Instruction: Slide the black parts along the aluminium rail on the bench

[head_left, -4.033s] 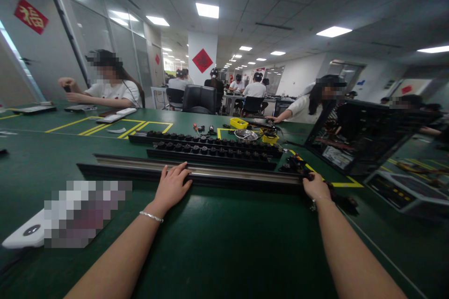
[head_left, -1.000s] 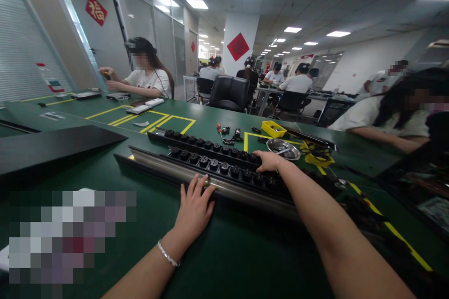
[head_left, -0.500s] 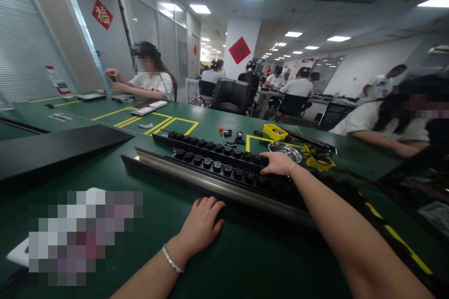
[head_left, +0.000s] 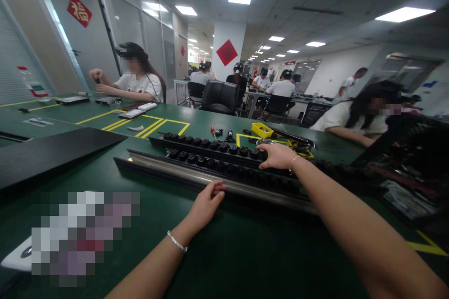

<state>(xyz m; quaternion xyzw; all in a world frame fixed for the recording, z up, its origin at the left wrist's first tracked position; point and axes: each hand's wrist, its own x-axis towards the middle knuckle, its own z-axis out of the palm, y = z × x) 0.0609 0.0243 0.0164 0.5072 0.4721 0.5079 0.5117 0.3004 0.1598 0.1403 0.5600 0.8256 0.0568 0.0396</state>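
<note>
A long black rail with a silvery channel lies across the green table in front of me. Behind it lie two black socket strips, a nearer one and a farther one, each with several round sockets. My left hand rests at the rail's near edge, fingers curled against it. My right hand reaches over the rail and lies on the right part of the socket strips, fingers bent down onto the sockets.
A flat black panel lies at the left. A yellow tray, a metal dish and small tools sit behind the strips. An open computer case stands at the right. Other people sit round the tables; a white device lies near left.
My right hand left the rail's right end and came onto the socket strips. My left hand slid back from the rail's top to its near edge and curled. My view turned left.
</note>
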